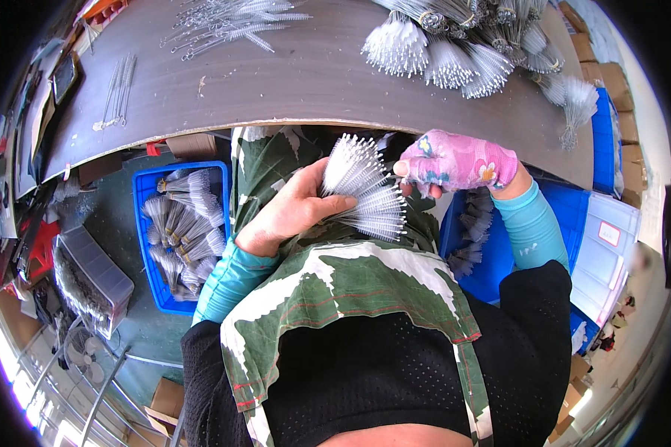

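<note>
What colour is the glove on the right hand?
The glove is pink with a flowery print; the head view shows it.

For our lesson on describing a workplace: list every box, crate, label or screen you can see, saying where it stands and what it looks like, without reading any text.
Blue crate: floor, person's left; rectangular, holds brush bundles.
Blue crate: person's right; also holds brushes.
Pale lidded bin: far right; white-grey.
Label: on that bin; small white rectangle.
Cardboard boxes: right edge; brown, stacked.
Clear tub: far left floor.

Fanned bundle of thin white-bristled wire brushes (365,190), bristle tips spread rightward and far, stems gathered at near left, held above the lap.
</note>
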`<state>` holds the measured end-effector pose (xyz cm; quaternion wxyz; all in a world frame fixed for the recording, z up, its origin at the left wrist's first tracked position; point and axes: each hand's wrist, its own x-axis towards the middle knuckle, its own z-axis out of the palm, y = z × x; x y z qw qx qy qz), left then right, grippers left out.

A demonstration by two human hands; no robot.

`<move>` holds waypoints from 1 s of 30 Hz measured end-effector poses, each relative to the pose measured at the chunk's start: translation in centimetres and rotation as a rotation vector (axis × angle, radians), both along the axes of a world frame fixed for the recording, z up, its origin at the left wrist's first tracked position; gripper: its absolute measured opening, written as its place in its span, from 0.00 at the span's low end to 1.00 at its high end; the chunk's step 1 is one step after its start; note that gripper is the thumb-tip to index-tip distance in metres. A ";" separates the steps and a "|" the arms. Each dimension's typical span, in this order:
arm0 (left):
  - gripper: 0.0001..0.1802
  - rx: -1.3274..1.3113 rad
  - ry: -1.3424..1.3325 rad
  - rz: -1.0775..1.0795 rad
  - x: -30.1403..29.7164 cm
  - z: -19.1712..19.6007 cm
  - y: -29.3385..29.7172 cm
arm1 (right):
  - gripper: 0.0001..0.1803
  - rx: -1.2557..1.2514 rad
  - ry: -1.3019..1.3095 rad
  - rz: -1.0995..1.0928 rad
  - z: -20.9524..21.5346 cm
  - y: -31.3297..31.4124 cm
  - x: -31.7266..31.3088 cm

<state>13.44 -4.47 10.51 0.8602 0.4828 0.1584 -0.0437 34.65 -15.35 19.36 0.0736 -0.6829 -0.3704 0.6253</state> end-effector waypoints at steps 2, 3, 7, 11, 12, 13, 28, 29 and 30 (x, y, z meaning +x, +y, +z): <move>0.26 -0.003 -0.003 0.001 0.0 0.0 -0.1 | 0.22 -0.006 -0.002 0.001 0.0 0.1 -0.1; 0.26 -0.006 -0.007 0.004 0.1 0.1 -0.1 | 0.22 0.003 -0.010 0.010 0.1 0.1 -0.2; 0.26 0.013 0.003 -0.023 -0.1 -0.2 0.1 | 0.20 0.030 -0.039 0.030 0.0 0.2 -0.3; 0.26 0.060 -0.035 -0.046 -0.1 -0.4 0.0 | 0.20 0.065 -0.055 0.012 -0.4 0.1 -0.2; 0.26 0.044 -0.038 -0.037 -0.1 -0.4 0.0 | 0.20 0.065 -0.017 -0.016 -0.3 0.0 0.0; 0.26 0.045 -0.040 -0.037 -0.1 -0.4 0.0 | 0.21 0.066 0.021 -0.042 -0.1 -0.1 0.2; 0.26 -0.038 -0.011 -0.050 -0.1 -0.6 -0.1 | 0.21 0.014 0.019 -0.001 -0.1 -0.3 -0.3; 0.26 -0.018 -0.007 -0.053 -0.2 -0.6 -0.1 | 0.20 0.016 -0.004 0.010 -0.1 -0.2 -0.4; 0.26 0.001 -0.004 -0.055 -0.2 -0.6 -0.1 | 0.20 0.019 -0.026 0.021 -0.1 -0.2 -0.5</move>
